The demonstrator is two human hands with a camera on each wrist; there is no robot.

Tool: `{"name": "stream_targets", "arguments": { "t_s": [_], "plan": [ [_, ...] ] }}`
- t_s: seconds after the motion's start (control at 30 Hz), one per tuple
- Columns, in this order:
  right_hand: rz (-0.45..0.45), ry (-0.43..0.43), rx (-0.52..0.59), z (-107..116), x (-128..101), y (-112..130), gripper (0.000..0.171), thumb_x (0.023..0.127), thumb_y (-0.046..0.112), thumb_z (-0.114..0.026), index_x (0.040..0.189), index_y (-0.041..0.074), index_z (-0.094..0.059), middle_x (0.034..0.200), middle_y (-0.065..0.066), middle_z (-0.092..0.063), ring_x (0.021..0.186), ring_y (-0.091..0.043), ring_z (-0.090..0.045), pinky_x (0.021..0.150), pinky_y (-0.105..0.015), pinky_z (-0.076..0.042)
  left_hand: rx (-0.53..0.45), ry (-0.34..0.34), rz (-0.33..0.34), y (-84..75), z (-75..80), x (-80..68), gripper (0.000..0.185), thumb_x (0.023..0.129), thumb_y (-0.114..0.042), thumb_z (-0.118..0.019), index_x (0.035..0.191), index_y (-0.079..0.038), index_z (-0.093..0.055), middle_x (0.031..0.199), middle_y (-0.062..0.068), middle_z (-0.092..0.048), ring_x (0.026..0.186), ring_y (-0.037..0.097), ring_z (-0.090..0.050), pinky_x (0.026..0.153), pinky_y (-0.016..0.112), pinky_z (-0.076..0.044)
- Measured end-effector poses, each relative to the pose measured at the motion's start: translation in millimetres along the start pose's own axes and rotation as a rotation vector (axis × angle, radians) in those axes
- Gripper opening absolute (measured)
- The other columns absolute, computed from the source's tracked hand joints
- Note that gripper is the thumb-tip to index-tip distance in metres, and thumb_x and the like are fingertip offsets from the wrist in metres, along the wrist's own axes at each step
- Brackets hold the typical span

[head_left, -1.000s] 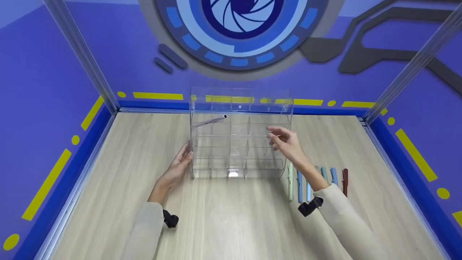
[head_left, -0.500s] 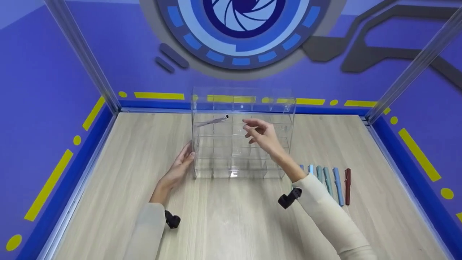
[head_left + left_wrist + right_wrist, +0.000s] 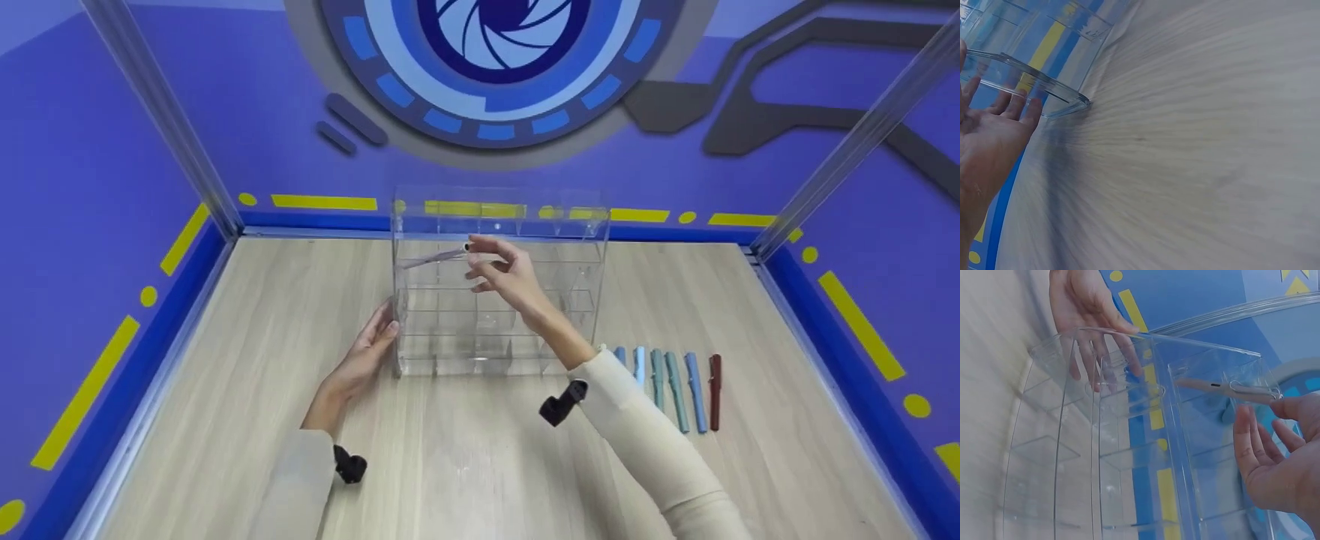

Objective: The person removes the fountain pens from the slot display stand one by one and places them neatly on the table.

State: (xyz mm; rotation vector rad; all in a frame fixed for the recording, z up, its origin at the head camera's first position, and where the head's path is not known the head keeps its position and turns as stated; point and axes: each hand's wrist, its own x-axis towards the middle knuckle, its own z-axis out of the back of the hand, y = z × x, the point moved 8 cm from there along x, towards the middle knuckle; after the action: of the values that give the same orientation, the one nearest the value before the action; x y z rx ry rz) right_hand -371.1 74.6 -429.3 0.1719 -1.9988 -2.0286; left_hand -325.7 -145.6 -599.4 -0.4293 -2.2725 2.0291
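My left hand (image 3: 365,352) lies flat, fingers straight, against the left wall of the clear acrylic organiser (image 3: 577,255), a tall glossy box of square cells on the pale wood-grain tabletop (image 3: 225,390). One slim grey pen (image 3: 439,257) sits in the organiser's upper-left cell, its long axis slanting, clip end toward the middle front. My right hand (image 3: 501,273), fingers curled, pinches that end. Right of the organiser, six smooth capped pens (image 3: 679,386) lie parallel: five blue or teal, one dark red (image 3: 715,390).
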Motion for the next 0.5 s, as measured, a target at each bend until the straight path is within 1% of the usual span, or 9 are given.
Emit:
{"name": "stream_targets", "arguments": {
  "t_s": [0.07,0.13,0.3,0.4,0.5],
  "plan": [
    [-0.013,0.023,0.026,-11,3,-2,0.046,0.099,0.000,-0.062,0.144,-0.003,-0.054,0.143,-0.027,-0.055,0.084,-0.010,-0.074,0.074,-0.028,-0.065,0.002,-0.019,0.003,-1.1,5.0,-3.7,0.075,0.109,-0.037,-0.047,0.166,-0.016,-0.003,0.174,0.010,0.002,0.162,0.027,0.006,0.133,0.047,0.000],
    [-0.035,0.035,0.043,-20,4,-4,0.049,0.099,-0.001,-0.061,0.147,-0.001,-0.051,0.146,-0.026,-0.053,0.084,-0.009,-0.074,0.074,-0.028,-0.065,0.006,-0.018,0.001,-2.2,6.8,-5.8,0.074,0.110,-0.036,-0.047,0.166,-0.016,-0.004,0.174,0.010,0.002,0.162,0.027,0.006,0.133,0.046,0.000],
    [-0.071,0.041,0.080,-32,5,-8,0.049,0.100,-0.002,-0.059,0.148,0.003,-0.051,0.139,-0.023,-0.059,0.084,-0.010,-0.075,0.073,-0.028,-0.065,0.023,-0.007,-0.014,-4.4,3.3,-5.2,0.073,0.110,-0.035,-0.046,0.166,-0.015,-0.004,0.174,0.009,0.002,0.162,0.026,0.005,0.133,0.045,-0.001],
    [-0.071,0.049,0.098,-35,6,-10,0.047,0.101,0.000,-0.058,0.148,0.002,-0.051,0.134,-0.023,-0.062,0.084,-0.012,-0.075,0.072,-0.028,-0.065,0.025,-0.009,-0.025,-5.1,0.3,-3.1,0.073,0.110,-0.035,-0.046,0.166,-0.014,-0.004,0.174,0.010,0.002,0.162,0.027,0.006,0.133,0.046,0.000],
    [-0.078,0.055,0.102,-36,6,-12,0.043,0.103,0.002,-0.056,0.146,0.001,-0.052,0.134,-0.024,-0.062,0.084,-0.012,-0.075,0.073,-0.028,-0.065,0.025,-0.007,-0.017,-3.5,-2.8,-1.8,0.073,0.110,-0.037,-0.046,0.166,-0.015,-0.004,0.174,0.010,0.002,0.162,0.027,0.006,0.133,0.047,0.000]
  ]
}}
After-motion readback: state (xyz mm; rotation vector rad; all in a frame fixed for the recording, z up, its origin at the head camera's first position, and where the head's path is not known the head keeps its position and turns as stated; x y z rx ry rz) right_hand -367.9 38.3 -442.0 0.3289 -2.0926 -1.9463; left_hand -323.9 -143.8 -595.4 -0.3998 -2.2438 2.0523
